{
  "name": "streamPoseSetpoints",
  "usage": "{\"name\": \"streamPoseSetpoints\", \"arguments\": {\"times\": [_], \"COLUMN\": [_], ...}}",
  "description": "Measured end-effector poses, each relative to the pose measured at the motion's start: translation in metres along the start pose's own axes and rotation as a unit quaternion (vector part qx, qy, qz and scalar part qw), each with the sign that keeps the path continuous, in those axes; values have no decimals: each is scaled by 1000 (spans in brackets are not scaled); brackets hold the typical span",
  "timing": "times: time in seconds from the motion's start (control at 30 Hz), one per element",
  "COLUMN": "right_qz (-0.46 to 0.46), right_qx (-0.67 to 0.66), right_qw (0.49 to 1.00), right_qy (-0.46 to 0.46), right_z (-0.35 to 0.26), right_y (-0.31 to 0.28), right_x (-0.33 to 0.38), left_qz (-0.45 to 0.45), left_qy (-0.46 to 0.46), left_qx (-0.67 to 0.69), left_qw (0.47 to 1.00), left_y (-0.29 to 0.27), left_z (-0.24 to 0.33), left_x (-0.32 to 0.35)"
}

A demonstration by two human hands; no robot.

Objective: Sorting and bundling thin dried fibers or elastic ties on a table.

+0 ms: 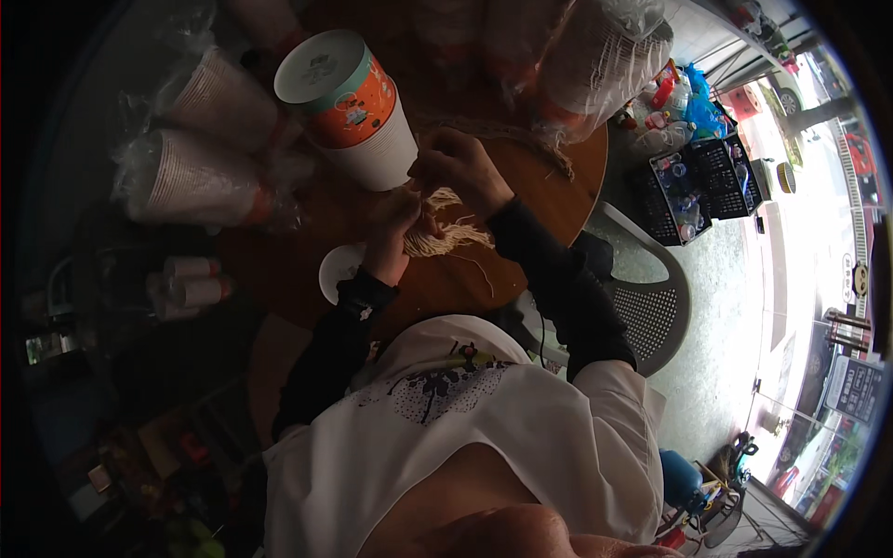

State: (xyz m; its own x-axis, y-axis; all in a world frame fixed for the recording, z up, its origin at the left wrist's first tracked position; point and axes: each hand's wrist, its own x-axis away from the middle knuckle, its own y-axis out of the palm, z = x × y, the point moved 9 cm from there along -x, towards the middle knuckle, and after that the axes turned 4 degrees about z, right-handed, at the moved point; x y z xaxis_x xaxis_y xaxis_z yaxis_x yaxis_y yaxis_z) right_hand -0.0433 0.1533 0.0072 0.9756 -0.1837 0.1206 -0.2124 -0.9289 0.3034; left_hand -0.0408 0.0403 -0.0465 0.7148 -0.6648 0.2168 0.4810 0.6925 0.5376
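A tall stack of paper cups (367, 121), with an orange and green band on the end one, leans on the round wooden table in front of me. Just at its near end, my left hand (395, 228) is closed around a bundle of pale string (446, 240), whose loose strands spread to the right. My right hand (462, 174) meets it from the right with bent, pinched fingers; whatever sits between those fingertips is too small to make out. Beside my left wrist stands a white round cup or bowl (340, 270).
Plastic-wrapped cup stacks (200, 181) crowd the left, and another wrapped stack (605, 65) stands far right. A braided cord (558, 158) lies near the edge of the table (488, 279). Beyond are a grey plastic chair (656, 298) and a black crate (684, 200) of bottles.
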Motion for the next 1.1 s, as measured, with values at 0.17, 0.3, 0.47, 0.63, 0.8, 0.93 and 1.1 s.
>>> {"name": "streamPoseSetpoints", "arguments": {"times": [0.17,0.3,0.47,0.63,0.8,0.93,1.1], "right_qz": [88,21,-132,-125,-25,58,354], "right_qx": [-19,-8,-124,9,92,16,-51], "right_qw": [996,1000,982,970,981,979,920], "right_qy": [-10,16,53,206,167,197,159], "right_z": [23,64,100,162,190,225,258], "right_y": [-46,-65,8,-11,-95,-159,-270], "right_x": [9,37,41,37,40,53,55], "left_qz": [-33,-10,-75,-67,-71,-70,-65], "left_qy": [-85,-117,-127,-26,39,82,117], "left_qx": [79,111,212,181,210,212,205], "left_qw": [993,987,966,981,974,971,969], "left_y": [9,9,29,31,-13,-31,-34], "left_z": [-11,10,50,122,201,244,273], "left_x": [8,13,10,-2,8,21,33]}}
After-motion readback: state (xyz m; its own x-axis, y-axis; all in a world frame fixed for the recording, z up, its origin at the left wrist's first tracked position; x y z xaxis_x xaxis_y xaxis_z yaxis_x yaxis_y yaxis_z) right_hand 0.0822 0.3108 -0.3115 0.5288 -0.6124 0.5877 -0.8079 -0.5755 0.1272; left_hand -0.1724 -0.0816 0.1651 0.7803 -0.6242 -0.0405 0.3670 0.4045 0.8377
